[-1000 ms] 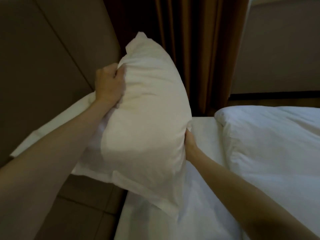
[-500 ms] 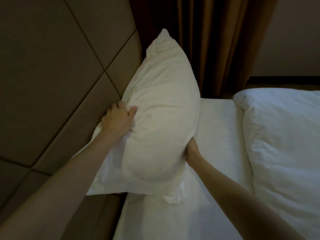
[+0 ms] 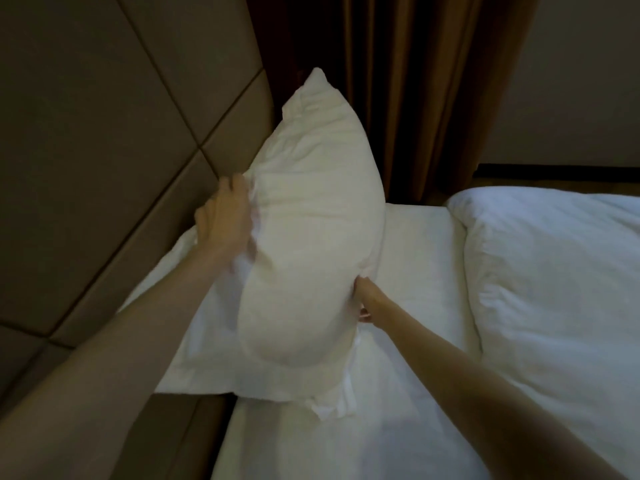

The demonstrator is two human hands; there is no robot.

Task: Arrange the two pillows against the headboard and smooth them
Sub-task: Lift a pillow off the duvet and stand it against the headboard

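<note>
A plump white pillow (image 3: 311,244) stands on its long edge at the head of the bed, leaning toward the padded brown headboard (image 3: 104,161). My left hand (image 3: 225,220), blurred, clutches its headboard-side face. My right hand (image 3: 365,301) pinches the fabric on its bed-side edge low down. A second white pillow (image 3: 194,327) lies flatter beneath and behind the first, between it and the headboard; most of it is hidden.
The white sheet (image 3: 415,258) covers the mattress to the right of the pillows. A thick white duvet (image 3: 561,299) fills the right side. A brown curtain (image 3: 398,98) hangs beyond the bed's far side, next to a plain wall.
The held pillow has come down from mid-air onto the lower pillow and closer to the headboard. My left hand has slid from its upper edge to its side.
</note>
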